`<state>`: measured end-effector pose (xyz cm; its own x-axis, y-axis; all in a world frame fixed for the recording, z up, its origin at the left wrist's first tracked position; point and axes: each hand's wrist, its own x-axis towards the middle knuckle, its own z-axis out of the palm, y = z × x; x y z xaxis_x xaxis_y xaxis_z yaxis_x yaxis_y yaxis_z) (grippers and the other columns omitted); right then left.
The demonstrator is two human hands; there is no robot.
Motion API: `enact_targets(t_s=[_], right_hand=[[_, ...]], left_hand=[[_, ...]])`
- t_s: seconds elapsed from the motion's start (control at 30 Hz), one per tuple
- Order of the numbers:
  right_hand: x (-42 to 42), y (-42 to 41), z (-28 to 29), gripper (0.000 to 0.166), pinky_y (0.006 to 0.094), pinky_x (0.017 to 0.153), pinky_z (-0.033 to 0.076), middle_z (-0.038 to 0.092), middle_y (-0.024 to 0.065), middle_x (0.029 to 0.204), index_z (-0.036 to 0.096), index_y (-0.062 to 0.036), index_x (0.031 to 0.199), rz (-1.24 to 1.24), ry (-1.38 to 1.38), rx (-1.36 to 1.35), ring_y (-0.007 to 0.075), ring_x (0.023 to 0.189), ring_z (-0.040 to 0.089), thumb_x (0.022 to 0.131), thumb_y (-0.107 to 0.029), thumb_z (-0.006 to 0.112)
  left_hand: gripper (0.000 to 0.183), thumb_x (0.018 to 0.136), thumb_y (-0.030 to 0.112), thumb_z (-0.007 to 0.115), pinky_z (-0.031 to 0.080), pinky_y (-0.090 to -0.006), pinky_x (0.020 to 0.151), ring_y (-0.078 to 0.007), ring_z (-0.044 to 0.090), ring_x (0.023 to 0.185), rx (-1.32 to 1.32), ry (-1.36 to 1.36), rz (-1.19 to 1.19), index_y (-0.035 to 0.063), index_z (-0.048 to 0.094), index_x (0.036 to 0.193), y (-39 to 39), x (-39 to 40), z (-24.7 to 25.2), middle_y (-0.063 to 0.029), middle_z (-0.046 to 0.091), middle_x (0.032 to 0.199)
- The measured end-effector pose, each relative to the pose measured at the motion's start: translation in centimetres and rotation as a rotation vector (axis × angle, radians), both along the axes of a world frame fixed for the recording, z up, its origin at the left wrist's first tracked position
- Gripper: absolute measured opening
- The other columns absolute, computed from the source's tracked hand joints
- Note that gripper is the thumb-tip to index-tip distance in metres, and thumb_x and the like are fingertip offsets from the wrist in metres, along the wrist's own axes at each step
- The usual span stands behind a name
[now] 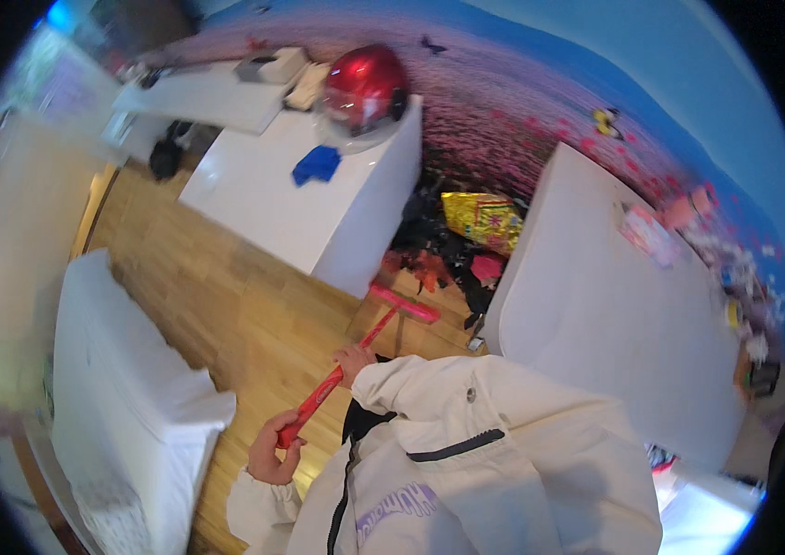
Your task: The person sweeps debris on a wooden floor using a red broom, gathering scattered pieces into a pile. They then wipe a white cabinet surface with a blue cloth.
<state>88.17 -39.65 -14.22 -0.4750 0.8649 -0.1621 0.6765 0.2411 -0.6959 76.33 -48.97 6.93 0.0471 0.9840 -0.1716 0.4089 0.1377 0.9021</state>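
With both hands I hold a red, T-shaped long-handled tool (pixel 320 399) that looks like a squeegee. My left hand (pixel 274 447) wraps the thick butt end of the handle. Farther along, my right hand (pixel 353 364) grips the shaft closer to the head. The tool's red crosspiece (pixel 404 304) is over the wooden floor (pixel 261 326), in the gap between two white tables; contact with the floor cannot be told. Just beyond it lies a heap of dark and orange-red scraps (pixel 430 267) with a shiny gold foil bag (pixel 482 220) on top.
A white table (pixel 274 201) bears a blue cloth (pixel 316 165) and a red, glossy round object (pixel 366 87). To the right stands another white table (pixel 573 291) with a pink packet (pixel 648 234). A white-covered bench or table (pixel 122 388) is at left. Behind is a flower-field mural (pixel 503 125).
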Motion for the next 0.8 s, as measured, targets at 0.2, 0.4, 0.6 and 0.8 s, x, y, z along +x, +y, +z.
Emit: enact_targets(t_s=[0.2,0.4,0.6,0.8], right_hand=[[1.5,3.0,-3.1,0.031,0.0396,0.073,0.035,0.048,0.0062,0.093,0.050,-0.0125,0.083,-0.293,0.078,0.074,0.0254,0.093,0.043,0.057,-0.023,0.062],[4.4,7.2,-1.9,0.032,0.0380,0.073,0.036,0.047,0.0063,0.095,0.048,-0.0137,0.087,-0.442,0.055,0.066,0.0252,0.090,0.044,0.057,-0.021,0.060],[4.9,10.5,-7.6,0.035,0.0340,0.067,0.040,0.047,0.0090,0.094,0.048,-0.0121,0.092,-0.502,-0.030,-0.088,0.0268,0.082,0.048,0.060,-0.024,0.059],[4.8,14.5,-6.5,0.035,0.0350,0.067,0.040,0.048,0.0101,0.094,0.048,-0.0116,0.092,-0.542,-0.074,-0.175,0.0280,0.082,0.049,0.061,-0.025,0.059]], left_hand=[[0.027,0.065,0.004,0.057,0.039,-0.0293,0.074,-0.0226,0.051,0.084,0.246,0.173,-0.263,0.0046,0.049,0.090,8.5,1.8,-7.5,-0.0117,0.052,0.090],[0.025,0.066,0.007,0.059,0.040,-0.0270,0.071,-0.0214,0.051,0.079,0.081,0.017,-0.443,0.0059,0.049,0.089,16.3,4.3,-13.8,-0.0105,0.052,0.085],[0.025,0.065,0.000,0.058,0.041,-0.0239,0.067,-0.0179,0.051,0.075,0.071,-0.228,-0.689,0.0057,0.048,0.088,22.0,5.2,-16.6,-0.0094,0.051,0.084],[0.024,0.062,-0.003,0.057,0.042,-0.0264,0.066,-0.0199,0.053,0.073,0.221,-0.192,-0.603,0.0044,0.048,0.083,24.9,5.5,-16.1,-0.0084,0.052,0.080]])
